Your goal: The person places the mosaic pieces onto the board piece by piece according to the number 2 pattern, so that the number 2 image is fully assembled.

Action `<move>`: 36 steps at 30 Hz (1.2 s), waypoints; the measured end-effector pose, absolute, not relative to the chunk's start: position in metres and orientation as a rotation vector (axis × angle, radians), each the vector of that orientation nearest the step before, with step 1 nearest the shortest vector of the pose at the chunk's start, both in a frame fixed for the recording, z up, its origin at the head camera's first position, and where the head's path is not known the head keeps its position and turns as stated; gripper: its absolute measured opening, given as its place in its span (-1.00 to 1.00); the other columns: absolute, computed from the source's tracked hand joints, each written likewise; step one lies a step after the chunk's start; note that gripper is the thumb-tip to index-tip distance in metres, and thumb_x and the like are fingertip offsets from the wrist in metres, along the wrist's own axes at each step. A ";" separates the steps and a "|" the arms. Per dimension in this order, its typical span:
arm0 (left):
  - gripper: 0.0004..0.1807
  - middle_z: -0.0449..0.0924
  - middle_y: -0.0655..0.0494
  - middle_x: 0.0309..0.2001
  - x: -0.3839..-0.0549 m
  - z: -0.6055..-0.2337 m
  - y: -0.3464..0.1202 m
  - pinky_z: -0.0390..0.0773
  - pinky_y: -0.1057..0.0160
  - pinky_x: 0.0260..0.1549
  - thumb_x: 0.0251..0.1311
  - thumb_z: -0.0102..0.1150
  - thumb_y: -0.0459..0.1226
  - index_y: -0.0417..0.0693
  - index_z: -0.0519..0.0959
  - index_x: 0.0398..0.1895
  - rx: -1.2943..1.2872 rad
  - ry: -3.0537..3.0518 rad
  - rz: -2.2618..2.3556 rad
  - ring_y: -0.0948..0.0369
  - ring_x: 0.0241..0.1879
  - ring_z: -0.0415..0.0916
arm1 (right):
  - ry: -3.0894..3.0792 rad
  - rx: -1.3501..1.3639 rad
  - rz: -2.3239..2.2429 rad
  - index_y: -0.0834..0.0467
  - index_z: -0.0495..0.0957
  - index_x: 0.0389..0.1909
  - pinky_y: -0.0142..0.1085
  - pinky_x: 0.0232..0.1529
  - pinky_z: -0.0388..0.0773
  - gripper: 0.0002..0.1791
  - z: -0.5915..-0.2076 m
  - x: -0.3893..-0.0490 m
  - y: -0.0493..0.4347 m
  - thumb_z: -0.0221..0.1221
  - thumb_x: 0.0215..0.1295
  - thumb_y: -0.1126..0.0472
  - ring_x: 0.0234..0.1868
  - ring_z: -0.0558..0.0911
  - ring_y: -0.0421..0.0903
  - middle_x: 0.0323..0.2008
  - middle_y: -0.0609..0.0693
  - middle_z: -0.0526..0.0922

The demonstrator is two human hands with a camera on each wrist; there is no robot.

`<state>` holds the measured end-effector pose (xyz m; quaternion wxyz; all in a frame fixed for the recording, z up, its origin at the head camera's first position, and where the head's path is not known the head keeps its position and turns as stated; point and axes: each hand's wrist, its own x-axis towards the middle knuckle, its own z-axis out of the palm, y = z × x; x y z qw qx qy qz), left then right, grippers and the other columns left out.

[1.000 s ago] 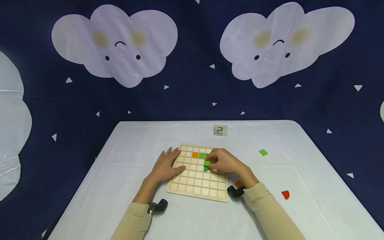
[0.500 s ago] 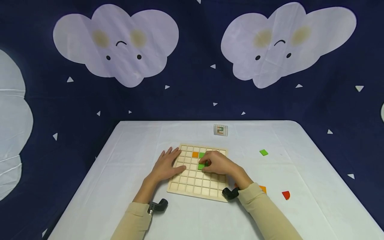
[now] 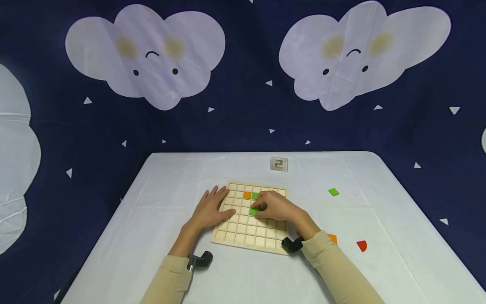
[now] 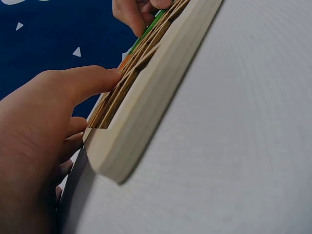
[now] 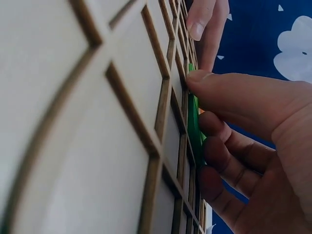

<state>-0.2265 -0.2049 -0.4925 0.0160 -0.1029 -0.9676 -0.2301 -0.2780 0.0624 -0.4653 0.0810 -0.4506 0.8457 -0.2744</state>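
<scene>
A pale wooden grid board [image 3: 250, 230] lies on the white table. My left hand [image 3: 209, 211] rests along its left edge with spread fingers, the thumb reaching over the grid, as the left wrist view also shows. Over the middle of the board, my right hand [image 3: 279, 206] pinches a light green square tile [image 3: 253, 211] between thumb and fingers, low at the grid. An orange square tile [image 3: 247, 195] and another green tile [image 3: 255, 196] sit side by side in an upper row. In the right wrist view, a dark green piece [image 5: 193, 126] shows by the fingertips; the hand hides part of the board.
A small pattern card [image 3: 279, 164] stands at the back. Off to the right lie a loose green square [image 3: 333, 192] and a red quarter-round piece [image 3: 362, 245]. An orange piece [image 3: 332, 238] is partly covered by the right sleeve.
My right hand has shifted left and slightly nearer with the light green tile, one cell over from the dark green rounded piece. My left hand has stayed in place.
</scene>
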 end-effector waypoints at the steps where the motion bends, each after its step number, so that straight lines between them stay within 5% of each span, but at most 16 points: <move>1: -0.08 0.09 0.14 0.46 -0.227 -0.493 -0.205 -0.30 0.08 0.42 0.09 0.09 0.30 0.03 0.23 0.45 -0.317 -3.011 -0.712 0.12 0.47 -0.17 | 2.531 -1.358 -0.825 0.06 0.72 -0.11 -0.39 -0.40 0.51 -0.70 -0.465 -0.278 0.063 0.41 0.10 0.13 -0.42 0.48 -0.29 -0.30 -0.17 0.59; 36: -0.08 0.10 0.14 0.46 -0.225 -0.495 -0.204 -0.29 0.09 0.42 0.08 0.12 0.27 0.02 0.22 0.45 -0.318 -3.000 -0.726 0.13 0.47 -0.18 | 2.619 -1.128 -1.049 0.20 0.66 -0.02 -0.33 -0.41 0.53 -0.69 -0.457 -0.278 0.147 0.26 0.19 0.31 -0.37 0.50 -0.19 -0.27 -0.13 0.61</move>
